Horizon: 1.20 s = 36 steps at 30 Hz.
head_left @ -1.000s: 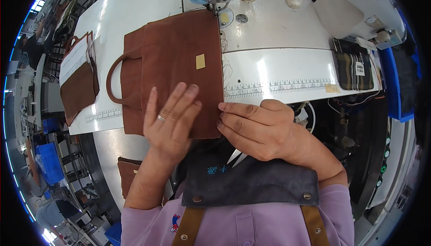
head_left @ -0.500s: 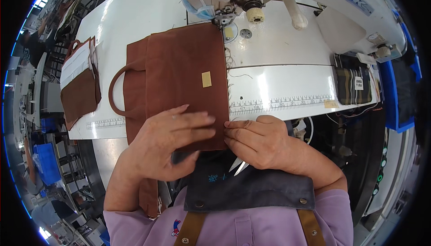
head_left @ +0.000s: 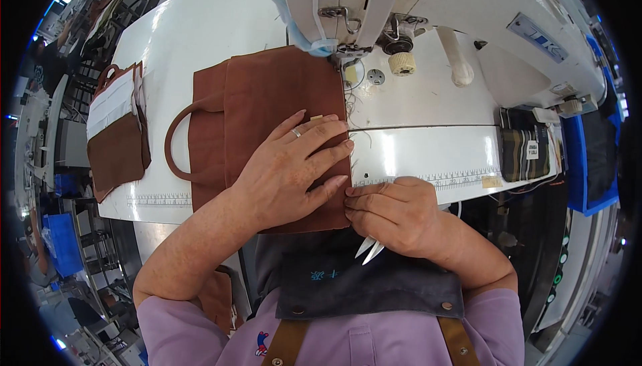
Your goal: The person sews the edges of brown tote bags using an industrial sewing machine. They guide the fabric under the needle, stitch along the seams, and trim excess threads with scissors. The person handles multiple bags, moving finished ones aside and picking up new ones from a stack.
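Note:
A reddish-brown handbag point(head_left: 271, 88) with a curved handle point(head_left: 175, 135) lies flat on the white sewing table, its far right corner by the sewing machine's presser foot point(head_left: 349, 53). My left hand point(head_left: 287, 172) rests flat on the bag near its right edge, fingers spread, covering most of a small tan patch point(head_left: 316, 118). At the near right edge, my right hand point(head_left: 398, 213) pinches the bag between thumb and fingertips. The pointed blades of a pair of scissors point(head_left: 370, 249) stick out below that same hand; their handles are hidden in the palm.
Loose threads point(head_left: 354, 102) trail along the bag's right edge. A ruler strip point(head_left: 435, 180) runs along the table's near side. Stacked brown bag pieces point(head_left: 119, 139) lie at the left. On the right are a plaid pouch point(head_left: 521, 145) and a blue bin point(head_left: 582, 165).
My left hand has come down onto the bag and moved to the right, over the tan patch. My right hand keeps its pinch on the edge. The whole view has shifted slightly.

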Motion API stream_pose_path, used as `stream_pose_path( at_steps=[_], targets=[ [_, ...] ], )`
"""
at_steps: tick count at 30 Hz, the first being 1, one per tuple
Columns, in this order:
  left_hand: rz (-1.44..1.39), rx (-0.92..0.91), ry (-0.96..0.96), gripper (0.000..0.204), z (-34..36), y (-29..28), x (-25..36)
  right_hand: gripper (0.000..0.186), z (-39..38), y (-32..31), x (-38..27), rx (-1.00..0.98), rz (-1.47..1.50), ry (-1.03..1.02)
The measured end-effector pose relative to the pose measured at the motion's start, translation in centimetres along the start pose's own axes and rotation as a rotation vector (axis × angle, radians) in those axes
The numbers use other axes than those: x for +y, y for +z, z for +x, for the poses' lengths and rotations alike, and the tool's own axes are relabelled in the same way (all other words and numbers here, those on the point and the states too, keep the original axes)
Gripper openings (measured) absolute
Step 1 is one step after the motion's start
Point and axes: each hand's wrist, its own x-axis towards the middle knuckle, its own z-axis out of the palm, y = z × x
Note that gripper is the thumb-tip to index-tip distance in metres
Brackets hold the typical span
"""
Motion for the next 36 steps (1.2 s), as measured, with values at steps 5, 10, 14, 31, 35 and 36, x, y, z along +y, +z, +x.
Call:
stream_pose_path(
  at_steps=[5, 10, 14, 31, 35, 36],
  targets=[
    [0.007, 0.051, 0.006, 0.044, 1.5, 0.2, -1.4, 0.016, 0.7, -0.2, 2.0, -0.037, 0.039, 0.009],
    [0.033, 0.082, 0.014, 0.042, 2.8, -0.1, -2.8, 0.013, 2.1, -0.2, 3.5, -0.043, 0.009, 0.016],
    [0.072, 0.102, 0.033, 0.041, 3.6, -0.3, -4.2, 0.013, 3.0, -0.1, 5.1, -0.081, 0.032, 0.013],
    [0.263, 0.322, 0.125, 0.014, 7.6, -0.9, -10.1, 0.015, 5.2, 0.6, 9.7, -0.093, -0.062, 0.095],
    [0.295, 0.347, 0.142, 0.012, 8.5, -1.3, -11.4, 0.018, 5.7, 0.5, 9.8, -0.072, -0.115, 0.161],
    [0.325, 0.357, 0.154, 0.013, 8.4, -1.5, -11.4, 0.019, 5.6, 0.6, 9.9, -0.064, -0.113, 0.154]
  ],
)
